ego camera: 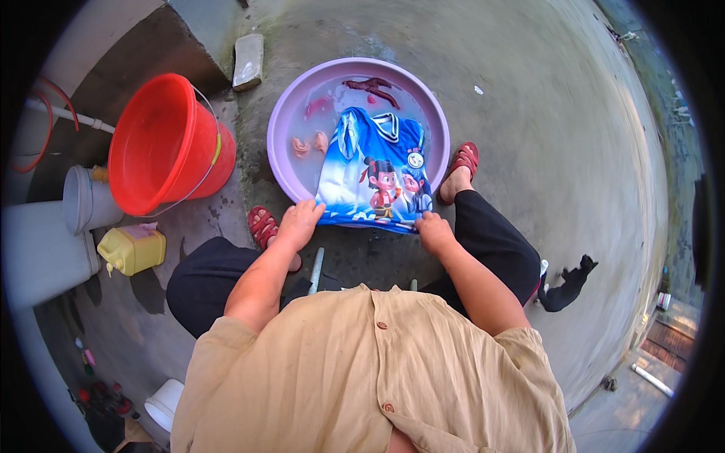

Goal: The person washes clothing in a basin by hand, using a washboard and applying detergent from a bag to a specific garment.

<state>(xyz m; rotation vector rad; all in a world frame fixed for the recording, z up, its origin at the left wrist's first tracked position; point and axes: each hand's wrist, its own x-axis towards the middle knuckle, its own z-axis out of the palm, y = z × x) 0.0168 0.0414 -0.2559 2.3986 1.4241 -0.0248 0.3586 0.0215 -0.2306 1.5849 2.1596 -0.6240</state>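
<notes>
A blue and white shirt [346, 170] with printed cartoon figures lies spread over a purple plastic basin [278, 170], its collar end toward the far side. My left hand [303, 222] grips the near left corner of its hem at the basin's rim. The near right corner is pinched in my right hand [435, 231]. Cloudy water [294, 122] fills the lower part of the basin around the shirt. Dark red cloth [374, 89] lies at the far side of the water, and small pinkish pieces [301, 147] float or lie at the left.
A red bucket [218, 164] with a wire handle stands left, beside a pale bucket [85, 198] and a yellow jug [136, 249]. A brick-like block [248, 61] lies beyond. Red sandals [263, 226] flank the basin. A black cat [566, 289] is on the concrete at right.
</notes>
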